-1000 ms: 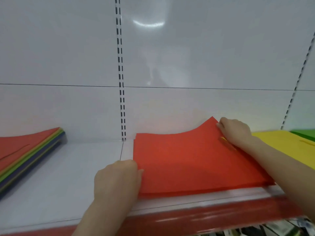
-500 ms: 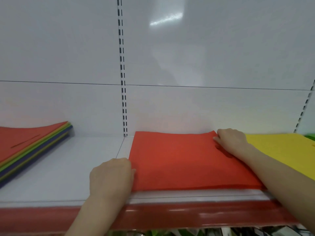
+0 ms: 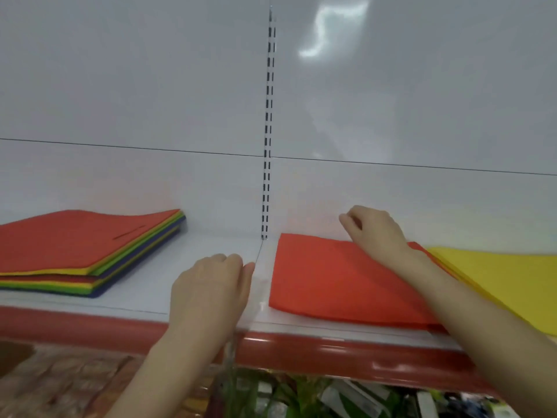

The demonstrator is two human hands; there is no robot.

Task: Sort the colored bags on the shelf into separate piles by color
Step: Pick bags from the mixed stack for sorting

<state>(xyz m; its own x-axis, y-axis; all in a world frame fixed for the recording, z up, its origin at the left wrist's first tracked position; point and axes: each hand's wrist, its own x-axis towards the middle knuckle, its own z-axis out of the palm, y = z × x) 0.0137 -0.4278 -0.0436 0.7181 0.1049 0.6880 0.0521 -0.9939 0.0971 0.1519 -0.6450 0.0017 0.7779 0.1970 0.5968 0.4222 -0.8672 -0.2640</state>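
The red pile (image 3: 331, 279) is lying flat on the shelf (image 3: 144, 285) just right of the slotted upright (image 3: 268, 116), its far corner nearly meeting the upright's foot. The right hand (image 3: 373, 230) is hovering over the pile's far edge, grip curled in and pinching nothing visible. The left hand (image 3: 211, 285) is sitting low just left of the upright's line, grip loosely curled and empty. Trouble is likely waiting in the mixed stack (image 3: 75, 245), well left of the upright: tugging one bag could be dragging its neighbours along (thin sheets, probably slippery). A bag landing askew could also be overlapping the yellow pile (image 3: 506, 276), farthest right of the upright. The red pile's long axis seems to be running along the shelf, a short edge facing the upright.
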